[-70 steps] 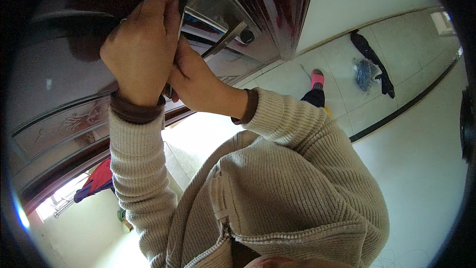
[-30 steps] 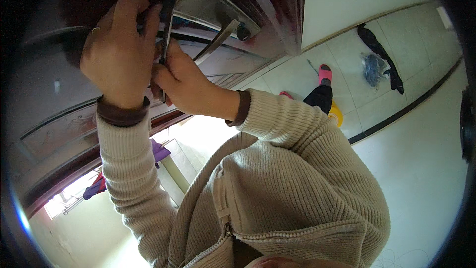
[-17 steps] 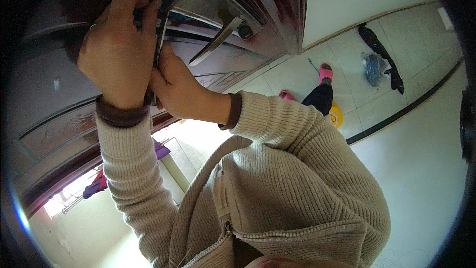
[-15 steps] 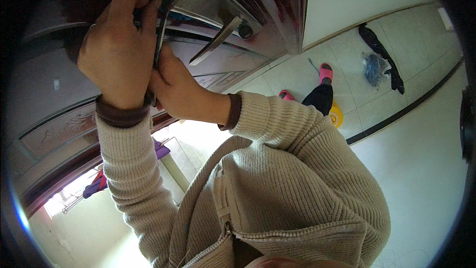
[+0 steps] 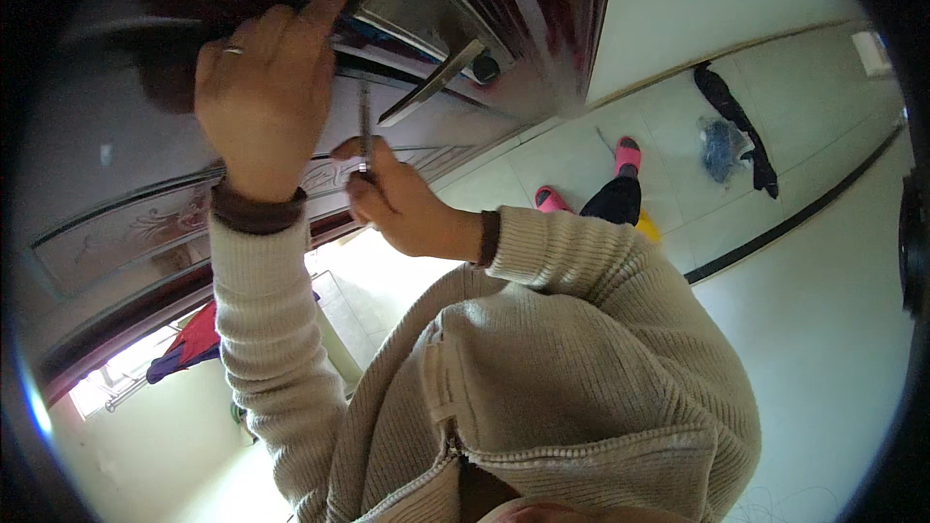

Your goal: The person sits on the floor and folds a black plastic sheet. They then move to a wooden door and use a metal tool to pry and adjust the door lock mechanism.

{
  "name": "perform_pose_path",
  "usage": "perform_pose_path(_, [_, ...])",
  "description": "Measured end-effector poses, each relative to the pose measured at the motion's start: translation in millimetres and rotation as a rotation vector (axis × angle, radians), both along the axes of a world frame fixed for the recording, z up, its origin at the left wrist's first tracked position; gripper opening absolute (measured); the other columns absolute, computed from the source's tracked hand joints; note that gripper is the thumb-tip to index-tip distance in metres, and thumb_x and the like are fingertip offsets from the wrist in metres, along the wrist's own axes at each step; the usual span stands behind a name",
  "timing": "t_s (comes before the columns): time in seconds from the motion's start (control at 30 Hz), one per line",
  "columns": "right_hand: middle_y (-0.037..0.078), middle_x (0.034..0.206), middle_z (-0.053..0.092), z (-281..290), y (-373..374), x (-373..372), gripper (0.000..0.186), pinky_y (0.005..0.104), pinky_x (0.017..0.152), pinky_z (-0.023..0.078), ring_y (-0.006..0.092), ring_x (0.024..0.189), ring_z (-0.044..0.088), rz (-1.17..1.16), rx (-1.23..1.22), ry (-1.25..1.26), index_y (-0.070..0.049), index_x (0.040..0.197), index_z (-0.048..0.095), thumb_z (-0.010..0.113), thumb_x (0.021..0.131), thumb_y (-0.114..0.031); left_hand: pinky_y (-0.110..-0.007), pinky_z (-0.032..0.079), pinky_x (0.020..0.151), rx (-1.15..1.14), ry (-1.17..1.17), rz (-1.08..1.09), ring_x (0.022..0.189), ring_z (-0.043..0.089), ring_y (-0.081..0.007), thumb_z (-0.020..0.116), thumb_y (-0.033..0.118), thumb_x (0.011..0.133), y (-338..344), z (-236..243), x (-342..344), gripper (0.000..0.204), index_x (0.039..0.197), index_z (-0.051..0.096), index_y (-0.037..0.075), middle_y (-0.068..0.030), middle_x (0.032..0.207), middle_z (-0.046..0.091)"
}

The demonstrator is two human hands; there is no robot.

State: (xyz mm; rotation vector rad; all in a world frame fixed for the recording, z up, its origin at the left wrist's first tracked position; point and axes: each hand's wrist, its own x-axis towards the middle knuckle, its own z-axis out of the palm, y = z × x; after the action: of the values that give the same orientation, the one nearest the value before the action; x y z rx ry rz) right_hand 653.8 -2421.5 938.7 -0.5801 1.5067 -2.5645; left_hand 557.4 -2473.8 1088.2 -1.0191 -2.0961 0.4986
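My left hand (image 5: 266,97), with a ring on one finger, is raised against the dark door beside the lock plate (image 5: 412,10). Its back faces up and its fingers curl away; one fingertip reaches the plate's near left edge, and whatever is under them is hidden. My right hand (image 5: 417,213), lower and to the right, is closed on a slim metal rod (image 5: 365,111). The rod points up toward the lock and is blurred by motion; its exact kind does not show. A lever handle (image 5: 431,82) slants down from the plate, next to a round black knob (image 5: 485,69).
The panelled door (image 5: 174,184) fills the upper left. On the tiled floor are pink slippers (image 5: 628,155), a clear plastic bag (image 5: 719,150), a long black item (image 5: 736,116) and something yellow (image 5: 648,227). Red and purple cloth (image 5: 189,339) hangs at lower left.
My right hand has come away from my left and moved down and right, bringing the metal rod into view. My left hand has shifted slightly right and its fingertip now stretches further.
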Motion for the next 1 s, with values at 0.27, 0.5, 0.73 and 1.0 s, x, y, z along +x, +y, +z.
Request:
perform_pose_path(0.27, [0.000, 0.067, 0.042, -22.2, 58.3, 4.7, 0.034, 0.0246, 0.055, 0.039, 0.0088, 0.058, 0.041, -0.131, -0.033, 0.020, -0.002, 0.128, 0.036, 0.038, 0.096, -0.009, -0.034, 0.034, 0.068, 0.127, 0.203, 0.126, 0.070, 0.049, -0.0146, 0.068, 0.018, 0.069, -9.6, -45.4, 3.5, 0.018, 0.085, 0.063, 0.023, 0.0082, 0.073, 0.053])
perform_pose_path(0.5, [0.008, 0.061, 0.052, -15.0, 89.7, -26.0, 0.034, 0.0304, 0.047, 0.042, 0.0169, 0.049, 0.051, -0.345, 0.495, 0.324, 0.000, 0.123, 0.040, 0.047, 0.092, -0.010, -0.038, 0.029, 0.073, 0.380, 0.256, 0.223, 0.072, 0.047, -0.0151, 0.070, 0.026, 0.073, -18.2, -76.8, 7.9, 0.014, 0.084, 0.062, 0.024, 0.0082, 0.074, 0.052])
perform_pose_path(0.73, [0.011, 0.060, 0.056, 3.3, 91.3, -44.6, 0.036, 0.0338, 0.042, 0.043, 0.0266, 0.046, 0.056, -0.568, 0.627, 0.504, -0.003, 0.122, 0.042, 0.051, 0.088, -0.009, -0.037, 0.025, 0.074, 0.594, 0.310, 0.140, 0.073, 0.046, -0.0133, 0.072, 0.032, 0.073, -15.7, -88.2, 3.0, 0.018, 0.088, 0.064, 0.027, 0.0097, 0.072, 0.050])
perform_pose_path(1.0, [0.011, 0.065, 0.060, 5.7, 81.1, -52.1, 0.036, 0.0361, 0.042, 0.044, 0.0270, 0.048, 0.059, -0.709, 0.724, 0.567, -0.008, 0.123, 0.043, 0.052, 0.088, -0.008, -0.036, 0.024, 0.072, 0.653, 0.307, 0.072, 0.073, 0.046, -0.0119, 0.072, 0.031, 0.074, -13.8, -91.9, -4.5, 0.020, 0.092, 0.065, 0.030, 0.0107, 0.071, 0.049])
